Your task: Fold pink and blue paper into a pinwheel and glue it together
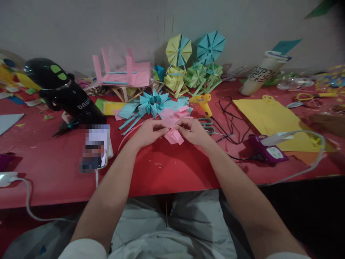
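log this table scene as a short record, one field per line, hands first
left hand: pinching the pink folded paper
right hand: pinching the same paper from the other side
surface: red table
behind hands: blue paper star
right of hands: yellow glue gun, scissors
far right: yellow sheets, purple power adapter
left: phone, tilted black container
back: pink paper model, blue paper disc

- Here's my left forearm and right forearm, stretched forward, angling inward!
- My left hand, fingers curled, thumb and fingertips pinching!
- My right hand mirrors it, pinching too!
- Fingertips near each other!
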The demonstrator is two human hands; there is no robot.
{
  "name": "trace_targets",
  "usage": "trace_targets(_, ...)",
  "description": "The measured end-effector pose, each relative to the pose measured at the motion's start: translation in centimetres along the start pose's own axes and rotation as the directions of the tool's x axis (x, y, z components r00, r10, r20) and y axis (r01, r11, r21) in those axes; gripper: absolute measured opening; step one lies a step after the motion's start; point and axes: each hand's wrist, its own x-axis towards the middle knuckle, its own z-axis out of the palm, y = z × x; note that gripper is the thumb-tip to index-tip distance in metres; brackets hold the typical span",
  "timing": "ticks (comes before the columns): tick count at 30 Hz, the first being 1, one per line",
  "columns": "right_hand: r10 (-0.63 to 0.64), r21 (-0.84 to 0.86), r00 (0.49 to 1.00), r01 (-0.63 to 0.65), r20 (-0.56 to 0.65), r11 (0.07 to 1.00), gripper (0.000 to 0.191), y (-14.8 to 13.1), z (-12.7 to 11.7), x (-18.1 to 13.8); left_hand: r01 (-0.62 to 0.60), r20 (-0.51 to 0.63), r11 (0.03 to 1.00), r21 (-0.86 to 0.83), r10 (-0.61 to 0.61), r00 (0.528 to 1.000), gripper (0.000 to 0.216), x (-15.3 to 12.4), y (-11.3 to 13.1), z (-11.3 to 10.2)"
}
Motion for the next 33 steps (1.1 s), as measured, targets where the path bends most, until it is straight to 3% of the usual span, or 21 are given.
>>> trace_targets(5, 0.068, 0.082, 0.99, -0.058, -0.126, 0.995, 0.036, 0.3, 0.1, 0.2, -0.086, -0.066, 0.989, -0.117, 0.078, 0.995, 0.027, 0.0, 0.1, 0.5)
trace_targets(12, 0.067, 0.123, 0.963, -0.035, -0.259, 0.992, 0.044, 0.0, 0.3, 0.2, -0.115, -0.18, 0.986, -0.118, 0.093, 0.979, 0.025, 0.3, -0.1, 1.1)
trace_targets(18, 0.006, 0.073, 0.963, 0.014, -0.268, 0.997, 0.043, -0.3, 0.5, 0.0, -0.095, -0.233, 0.99, -0.107, 0.068, 0.97, 0.014, 0.3, 0.1, 1.0)
trace_targets(33, -0.051, 0.077, 0.954, 0.077, -0.295, 0.994, 0.042, -0.1, 0.4, 0.0, -0.127, -0.275, 0.979, -0.159, 0.079, 0.958, 0.022, 0.6, -0.4, 0.8)
